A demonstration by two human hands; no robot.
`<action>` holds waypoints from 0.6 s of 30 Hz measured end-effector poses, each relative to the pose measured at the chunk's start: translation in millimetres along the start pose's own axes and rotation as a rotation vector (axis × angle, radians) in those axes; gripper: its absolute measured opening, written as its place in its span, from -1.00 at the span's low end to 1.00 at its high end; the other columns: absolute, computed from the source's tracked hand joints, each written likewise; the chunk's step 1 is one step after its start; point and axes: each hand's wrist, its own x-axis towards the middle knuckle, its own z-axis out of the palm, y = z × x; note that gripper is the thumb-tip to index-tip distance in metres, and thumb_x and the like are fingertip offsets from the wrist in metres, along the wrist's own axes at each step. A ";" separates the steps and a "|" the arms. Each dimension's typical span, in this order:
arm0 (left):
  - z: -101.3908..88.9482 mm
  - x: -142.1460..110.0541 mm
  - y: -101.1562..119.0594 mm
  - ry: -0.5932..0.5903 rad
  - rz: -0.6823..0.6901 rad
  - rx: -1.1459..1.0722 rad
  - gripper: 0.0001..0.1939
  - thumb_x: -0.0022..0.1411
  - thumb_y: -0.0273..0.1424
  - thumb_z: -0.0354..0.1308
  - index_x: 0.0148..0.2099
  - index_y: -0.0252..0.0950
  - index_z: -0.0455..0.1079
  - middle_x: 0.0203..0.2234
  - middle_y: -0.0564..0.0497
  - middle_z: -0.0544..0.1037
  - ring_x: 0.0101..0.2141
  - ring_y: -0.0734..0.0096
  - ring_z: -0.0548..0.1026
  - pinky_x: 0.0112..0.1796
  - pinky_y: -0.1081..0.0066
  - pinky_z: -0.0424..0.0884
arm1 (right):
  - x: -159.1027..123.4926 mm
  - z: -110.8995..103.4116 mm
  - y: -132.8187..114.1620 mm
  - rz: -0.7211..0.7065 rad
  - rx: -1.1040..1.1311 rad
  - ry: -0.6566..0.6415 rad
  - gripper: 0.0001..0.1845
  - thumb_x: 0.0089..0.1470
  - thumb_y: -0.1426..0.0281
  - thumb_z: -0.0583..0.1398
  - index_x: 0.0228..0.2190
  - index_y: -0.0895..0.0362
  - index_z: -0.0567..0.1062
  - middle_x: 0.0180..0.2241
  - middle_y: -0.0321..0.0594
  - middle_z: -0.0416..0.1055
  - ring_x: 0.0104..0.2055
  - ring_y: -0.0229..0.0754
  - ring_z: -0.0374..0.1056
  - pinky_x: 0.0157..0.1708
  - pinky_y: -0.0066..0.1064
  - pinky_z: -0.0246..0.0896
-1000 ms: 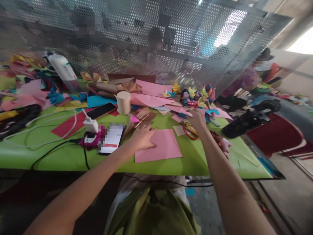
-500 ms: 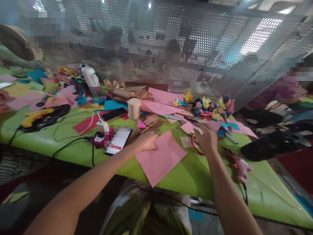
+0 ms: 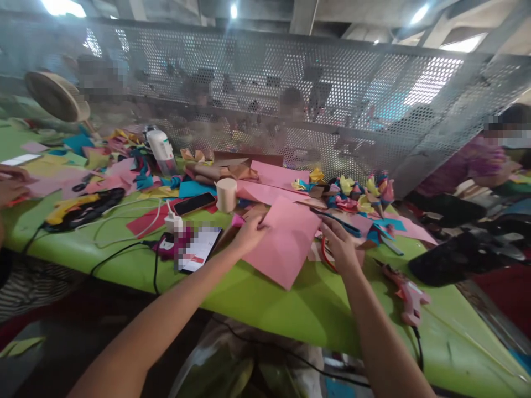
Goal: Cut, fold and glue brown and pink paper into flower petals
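Note:
A square pink paper sheet [image 3: 286, 243] is tilted up off the green table in front of me. My left hand [image 3: 252, 235] pinches it at the left edge, thumb on top. At the sheet's right corner are the closed fingertips of my right hand [image 3: 340, 243], which appear to grip the edge. Just under that hand lies a red loop [image 3: 328, 255], partly hidden. Beside it rests a long dark blue tool [image 3: 344, 224], its kind unclear. A beige cup-like roll [image 3: 226, 194] stands beyond my left hand.
A pink glue gun [image 3: 410, 298] with a cord lies at right, near a black object [image 3: 452, 260]. Left are a lit phone [image 3: 203, 249], a dark phone [image 3: 194, 203], cables and a yellow glue gun [image 3: 74, 207]. Paper flowers [image 3: 357, 190] and scraps line the back, before a perforated metal screen [image 3: 257, 72].
The pink sheet has been raised from the table and moved away from me. My right hand has come in to its right corner. The camera view has tilted up slightly.

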 end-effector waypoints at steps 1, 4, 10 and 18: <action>4.3 2.4 -2.0 0.033 -0.008 -0.072 -0.88 0.14 -0.38 0.26 -0.33 -0.23 0.35 -0.36 0.03 0.56 -0.24 0.24 0.53 -0.18 0.35 0.39 | -0.4 1.8 0.3 0.034 0.043 -0.010 -0.39 0.01 -0.08 0.23 -0.06 0.08 0.56 -0.16 -0.13 0.57 -0.16 -0.10 0.47 -0.19 -0.27 0.37; 18.3 5.5 -7.7 0.120 -0.046 -0.211 -0.87 0.21 -0.34 0.21 -0.28 -0.25 0.34 -0.28 -0.04 0.58 -0.18 0.21 0.53 -0.12 0.32 0.40 | -2.7 7.6 2.1 0.136 0.133 -0.069 -0.37 -0.06 -0.10 0.27 -0.13 0.12 0.56 -0.36 -0.20 0.54 -0.39 -0.18 0.44 -0.40 -0.37 0.32; 26.4 1.5 -11.7 0.096 -0.025 -0.250 -0.83 0.30 -0.29 0.11 -0.31 -0.25 0.39 -0.34 -0.02 0.60 -0.18 0.19 0.52 -0.10 0.31 0.41 | -6.8 17.7 7.6 0.226 0.178 -0.069 -0.45 -0.28 -0.05 0.44 -0.64 0.11 0.39 -0.71 -0.42 0.23 -0.65 -0.34 0.09 -0.65 -0.48 -0.01; 10.3 11.1 -7.7 0.216 -0.037 -0.353 -0.78 0.24 -0.33 0.12 -0.47 -0.23 0.31 -0.50 0.06 0.45 -0.29 0.27 0.45 -0.15 0.36 0.37 | -3.2 8.1 2.5 0.145 0.226 0.263 -0.46 -0.16 -0.05 0.38 -0.58 0.06 0.26 -0.66 -0.50 0.12 -0.63 -0.37 -0.01 -0.63 -0.49 -0.07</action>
